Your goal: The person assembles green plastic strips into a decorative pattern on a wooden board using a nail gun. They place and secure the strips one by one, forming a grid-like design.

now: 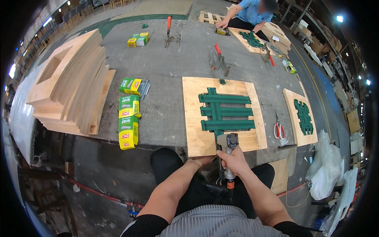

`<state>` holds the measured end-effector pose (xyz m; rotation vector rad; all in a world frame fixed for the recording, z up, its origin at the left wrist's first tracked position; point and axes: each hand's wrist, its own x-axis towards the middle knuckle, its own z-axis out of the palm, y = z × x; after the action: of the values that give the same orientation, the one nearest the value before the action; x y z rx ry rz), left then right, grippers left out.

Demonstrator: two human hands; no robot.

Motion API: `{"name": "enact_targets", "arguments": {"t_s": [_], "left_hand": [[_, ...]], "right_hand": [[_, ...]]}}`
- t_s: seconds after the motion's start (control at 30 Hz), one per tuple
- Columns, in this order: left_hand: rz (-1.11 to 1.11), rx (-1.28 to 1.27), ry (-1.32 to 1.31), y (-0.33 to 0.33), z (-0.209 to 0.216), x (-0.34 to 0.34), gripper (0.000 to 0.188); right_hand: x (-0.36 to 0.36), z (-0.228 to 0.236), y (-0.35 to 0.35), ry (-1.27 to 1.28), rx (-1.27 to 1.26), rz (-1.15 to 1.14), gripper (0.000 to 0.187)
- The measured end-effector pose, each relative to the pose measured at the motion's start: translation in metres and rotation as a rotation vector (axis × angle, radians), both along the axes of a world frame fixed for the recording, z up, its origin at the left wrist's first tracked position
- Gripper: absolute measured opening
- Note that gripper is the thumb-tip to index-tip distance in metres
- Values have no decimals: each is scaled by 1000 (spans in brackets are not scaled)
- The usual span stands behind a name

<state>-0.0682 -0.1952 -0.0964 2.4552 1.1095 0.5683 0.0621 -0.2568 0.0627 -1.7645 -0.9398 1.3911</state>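
Right hand (233, 160) grips staple gun (227, 148) at frame centre; left hand (203, 160) presses plywood board (197, 118) edge; green-yellow staple boxes (129, 114) shut, left.

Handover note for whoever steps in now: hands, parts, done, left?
Right hand grips the air stapler, nose on the near end of the green webbing. Left hand steadies the plywood board at its near edge. Webbing is woven across the board's opening. Which ends are stapled cannot be told. Staple boxes lie left, scissors right, a second webbed board beyond them.
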Motion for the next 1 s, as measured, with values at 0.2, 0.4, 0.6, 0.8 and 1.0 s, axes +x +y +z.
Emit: {"name": "enact_targets", "arguments": {"t_s": [0.2,0.4,0.6,0.8,1.0], "left_hand": [[14,-78,-227,-16,5,-2,37],[114,-725,-398,-52,28,13,53],[226,-1302,-725,-84,87,3,33],[220,-1219,-783,-17,157,-9,31],[288,-1261,-824,87,151,3,34]], "right_hand": [[22,8,-9,87,75,-155,14],[60,-1,-23,79,72,-284,21],[68,-16,-27,130,61,-262,36],[71,-17,-28,116,133,-250,31],[75,2,-26,153,86,-244,33]]}}
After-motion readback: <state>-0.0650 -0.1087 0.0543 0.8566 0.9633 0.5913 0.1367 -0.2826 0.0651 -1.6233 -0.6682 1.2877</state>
